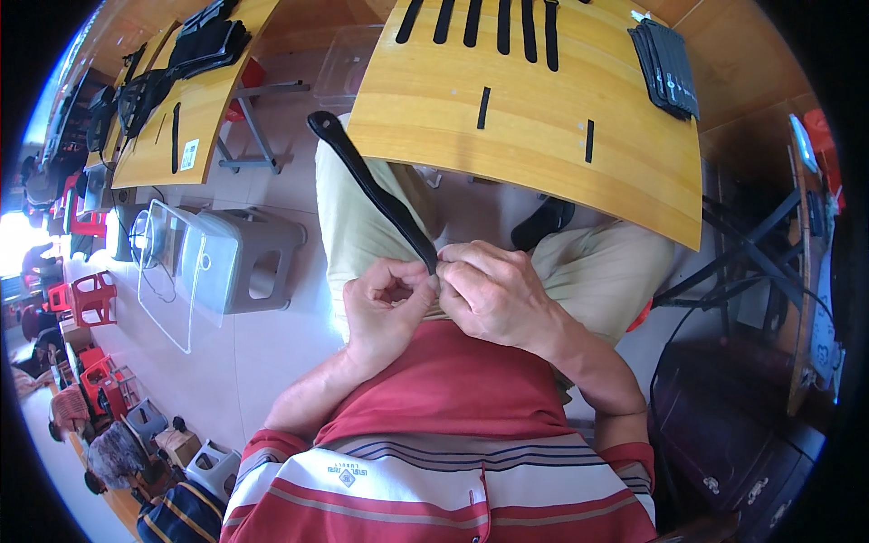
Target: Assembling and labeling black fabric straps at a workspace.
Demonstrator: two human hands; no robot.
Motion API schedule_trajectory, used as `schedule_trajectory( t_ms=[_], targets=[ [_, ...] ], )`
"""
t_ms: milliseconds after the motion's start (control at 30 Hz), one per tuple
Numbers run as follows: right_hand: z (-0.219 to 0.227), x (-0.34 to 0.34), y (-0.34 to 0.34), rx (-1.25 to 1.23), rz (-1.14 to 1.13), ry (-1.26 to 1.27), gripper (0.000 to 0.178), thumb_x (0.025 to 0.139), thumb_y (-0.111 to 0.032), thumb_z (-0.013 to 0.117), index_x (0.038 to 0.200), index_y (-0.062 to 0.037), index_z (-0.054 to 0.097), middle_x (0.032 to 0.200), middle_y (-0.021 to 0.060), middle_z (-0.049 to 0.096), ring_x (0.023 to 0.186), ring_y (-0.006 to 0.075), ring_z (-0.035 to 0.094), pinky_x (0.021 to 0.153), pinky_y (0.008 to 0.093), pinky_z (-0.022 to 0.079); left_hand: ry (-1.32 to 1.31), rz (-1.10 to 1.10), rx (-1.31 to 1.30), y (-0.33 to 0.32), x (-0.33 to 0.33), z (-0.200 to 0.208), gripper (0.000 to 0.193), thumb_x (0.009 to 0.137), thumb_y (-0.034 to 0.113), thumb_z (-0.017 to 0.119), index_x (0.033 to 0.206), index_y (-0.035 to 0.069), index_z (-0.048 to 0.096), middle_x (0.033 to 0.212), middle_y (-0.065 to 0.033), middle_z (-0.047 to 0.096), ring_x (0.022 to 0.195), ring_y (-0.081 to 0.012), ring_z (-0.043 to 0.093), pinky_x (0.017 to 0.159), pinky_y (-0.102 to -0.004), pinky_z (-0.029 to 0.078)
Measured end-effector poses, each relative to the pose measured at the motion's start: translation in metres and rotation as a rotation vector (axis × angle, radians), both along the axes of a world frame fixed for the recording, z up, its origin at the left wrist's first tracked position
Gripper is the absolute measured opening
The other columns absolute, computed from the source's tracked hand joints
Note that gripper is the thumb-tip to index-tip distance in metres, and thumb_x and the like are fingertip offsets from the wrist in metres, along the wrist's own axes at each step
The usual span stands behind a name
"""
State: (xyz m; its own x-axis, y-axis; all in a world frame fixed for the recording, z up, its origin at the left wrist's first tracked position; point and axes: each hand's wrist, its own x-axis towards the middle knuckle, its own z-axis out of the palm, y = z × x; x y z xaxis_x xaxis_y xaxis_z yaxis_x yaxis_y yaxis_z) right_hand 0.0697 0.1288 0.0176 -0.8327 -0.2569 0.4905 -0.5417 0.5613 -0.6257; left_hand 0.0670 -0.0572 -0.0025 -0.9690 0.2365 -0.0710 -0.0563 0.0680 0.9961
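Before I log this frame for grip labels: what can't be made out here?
- Near end of the black strap, head view: pinched between the left hand and right hand, hidden by fingers.
- Dark object under the table: part-covered by its edge and the knee.
- Stack of black pieces at the far right: too small to tell apart.

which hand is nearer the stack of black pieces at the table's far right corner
Right. The right hand sits below and left of the stack of black pieces, pinching the black strap. The left hand is farther left.
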Motion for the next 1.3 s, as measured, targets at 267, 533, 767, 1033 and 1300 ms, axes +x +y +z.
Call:
schedule_trajectory(
  t_ms=[267,533,767,1033,1300],
  targets=[
    [-0.009,-0.005,-0.002,0.067,0.001,0.078,0.016,0.065,0.004,0.07,0.074,-0.002,0.058,0.08,0.0105,0.067,0.068,0.026,0.069,0.052,0.0344,0.056,-0.043,-0.003,0.024,-0.001,-0.001,0.003,0.016,0.086,-0.005,0.073,0.101,-0.005,0.064,0.088,-0.0073,0.071,0.08,-0.0088,0.067,0.073,-0.0229,0.056],
    [-0.003,-0.014,0.006,-0.028,0.105,0.056,0.019,0.065,0.005,0.068,0.076,-0.0037,0.055,0.074,0.01,0.063,0.061,0.0267,0.065,0.049,0.0351,0.053,-0.133,-0.133,0.113,-0.014,-0.014,0.018,0.017,0.085,-0.008,0.069,0.102,-0.005,0.064,0.089,-0.0052,0.068,0.08,-0.0081,0.064,0.073,-0.0224,0.053],
    [-0.004,-0.007,-0.003,-0.093,0.081,0.104,0.026,0.073,0.004,0.073,0.096,0.0004,0.06,0.085,0.0131,0.066,0.071,0.0282,0.069,0.057,0.0356,0.057,-0.127,-0.084,0.12,-0.014,-0.02,0.018,0.023,0.081,-0.011,0.06,0.103,-0.005,0.064,0.089,-0.004,0.066,0.079,-0.0096,0.063,0.073,-0.0234,0.052],
    [-0.001,-0.002,0.013,-0.166,0.105,0.035,0.037,0.073,-0.001,0.082,0.105,-0.0017,0.064,0.096,0.0145,0.071,0.083,0.0296,0.072,0.068,0.0361,0.059,-0.151,-0.193,0.233,-0.012,-0.017,0.011,0.017,0.088,-0.007,0.07,0.103,-0.002,0.065,0.092,-0.0034,0.067,0.081,-0.0064,0.062,0.073,-0.0216,0.052],
    [-0.011,0.004,0.01,-0.182,0.026,0.033,0.027,0.072,0.001,0.08,0.095,-0.001,0.066,0.095,0.0131,0.07,0.081,0.0281,0.072,0.063,0.0348,0.058,-0.147,-0.172,0.185,-0.009,-0.015,0.005,0.014,0.087,-0.006,0.071,0.099,-0.001,0.064,0.088,-0.0034,0.067,0.077,-0.0075,0.063,0.069,-0.0217,0.052]
  ],
)
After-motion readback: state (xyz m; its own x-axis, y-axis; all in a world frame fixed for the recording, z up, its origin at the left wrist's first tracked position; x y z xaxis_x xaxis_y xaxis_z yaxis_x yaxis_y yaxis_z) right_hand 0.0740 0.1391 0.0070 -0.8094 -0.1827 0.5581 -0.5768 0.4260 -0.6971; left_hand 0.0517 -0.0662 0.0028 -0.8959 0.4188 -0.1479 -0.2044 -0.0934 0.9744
